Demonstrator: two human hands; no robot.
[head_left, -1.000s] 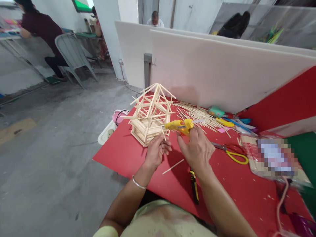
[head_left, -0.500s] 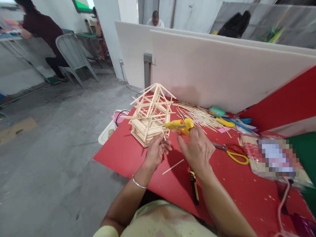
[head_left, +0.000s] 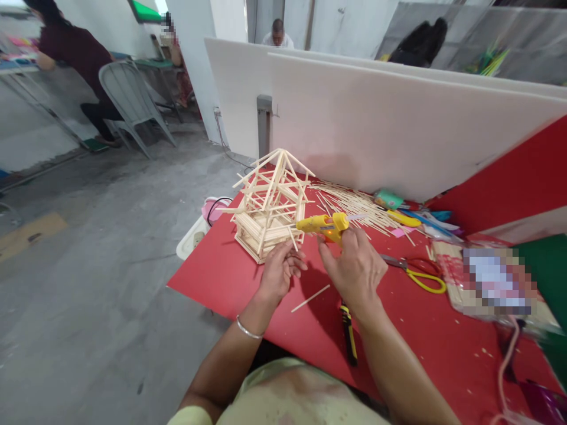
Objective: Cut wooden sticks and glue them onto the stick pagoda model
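My right hand [head_left: 357,265] is wrapped round the handle of a yellow hot glue gun [head_left: 321,224], its nozzle pointing left. Just below that nozzle, my left hand [head_left: 280,273] pinches a short wooden stick [head_left: 293,239] that stands up from the fingertips. Behind the left hand is a small pavilion-like model [head_left: 272,206] built of thin wooden sticks, with a peaked open roof frame and a walled base. Whether the nozzle touches the short stick I cannot tell. One loose stick [head_left: 310,298] lies on the red tabletop [head_left: 212,277] between my forearms.
A black-and-yellow tool [head_left: 348,335] lies near the front edge. Scissors [head_left: 416,276] with red and yellow handles lie right of my right hand. Many loose sticks [head_left: 349,203] spread behind, below a white board [head_left: 398,124]. A plastic-wrapped pack [head_left: 452,277] sits at right.
Hardly anything differs: both hands keep their places, and the short stick in my left fingers stands slightly clearer below the glue gun's nozzle.
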